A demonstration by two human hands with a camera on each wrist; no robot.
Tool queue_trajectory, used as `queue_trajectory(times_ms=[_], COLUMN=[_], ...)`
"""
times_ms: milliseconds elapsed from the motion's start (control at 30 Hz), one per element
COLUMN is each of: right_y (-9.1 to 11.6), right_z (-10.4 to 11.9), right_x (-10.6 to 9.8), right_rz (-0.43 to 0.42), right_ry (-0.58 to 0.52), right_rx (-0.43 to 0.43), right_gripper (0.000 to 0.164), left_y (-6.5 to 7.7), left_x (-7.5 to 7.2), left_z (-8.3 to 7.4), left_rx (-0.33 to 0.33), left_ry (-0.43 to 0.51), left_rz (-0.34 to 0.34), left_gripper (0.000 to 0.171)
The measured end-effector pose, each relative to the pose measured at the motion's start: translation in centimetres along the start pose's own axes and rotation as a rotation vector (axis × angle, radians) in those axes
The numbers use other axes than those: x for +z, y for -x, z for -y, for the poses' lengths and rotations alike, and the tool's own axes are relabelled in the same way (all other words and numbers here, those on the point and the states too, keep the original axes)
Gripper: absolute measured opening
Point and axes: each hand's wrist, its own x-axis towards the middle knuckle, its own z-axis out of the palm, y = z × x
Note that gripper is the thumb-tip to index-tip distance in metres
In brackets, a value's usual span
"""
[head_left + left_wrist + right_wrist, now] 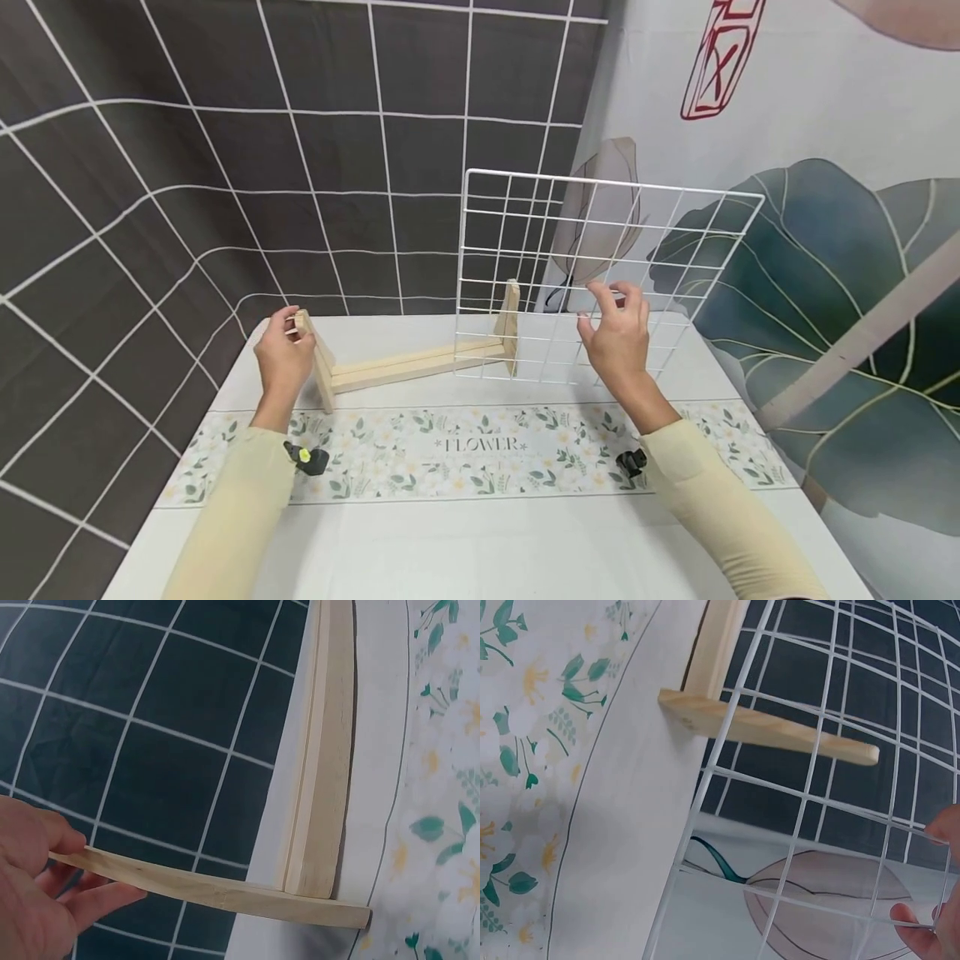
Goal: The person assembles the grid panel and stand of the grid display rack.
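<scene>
Right grip (946,919) cut by right wrist view's edge; wooden stand (330,750) cropped in left wrist's

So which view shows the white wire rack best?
The head view: the rack appears edge to edge there, with the right hand covering a little. The right wrist view gives only a close-up portion; the left wrist view shows none.

"FLOWER" (481,444) (caps, tiny starlike mark each end) on floral band (420,479) running L-to-R edge of counter (450,546). Red boxed sign (722,71) on white backdrop (840,100), above counter's far R corner; chars illegible.
</scene>
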Motion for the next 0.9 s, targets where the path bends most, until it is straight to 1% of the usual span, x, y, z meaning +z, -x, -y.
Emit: queue_trajectory(times_ms=[133, 400, 533, 667, 900], right_y=[-0.2, 0.0, 0.2, 0.4, 0.5], right_z=[0.1, 0.4, 0.5, 0.6, 0.9], right_x=[0.1, 0.2, 0.3, 0.3, 0.4], right_rz=[-0.008, 0.003, 0.009, 0.012, -0.003], right_ry=[0.001, 0.000, -0.001, 0.000, -0.004], right_rx=[-0.009, 0.000, -0.009, -0.015, -0.030], right_gripper=[0.044, 0.044, 0.044, 0.045, 0.046], left_y=[-0.2, -0.1, 0.0, 0.2, 0.9], left_x=[0.9, 2.9, 4.0, 5.1, 6.5], left_z=[-0.7, -2.3, -3.0, -3.7, -4.9], left_rx=[0.025, 0.050, 0.069, 0.082, 0.109], left_ry=[0.018, 0.041, 0.057, 0.069, 0.103], left_rz=[0.026, 0.077, 0.116, 0.146, 0.192], left_gripper=[0.051, 0.052, 0.052, 0.053, 0.053])
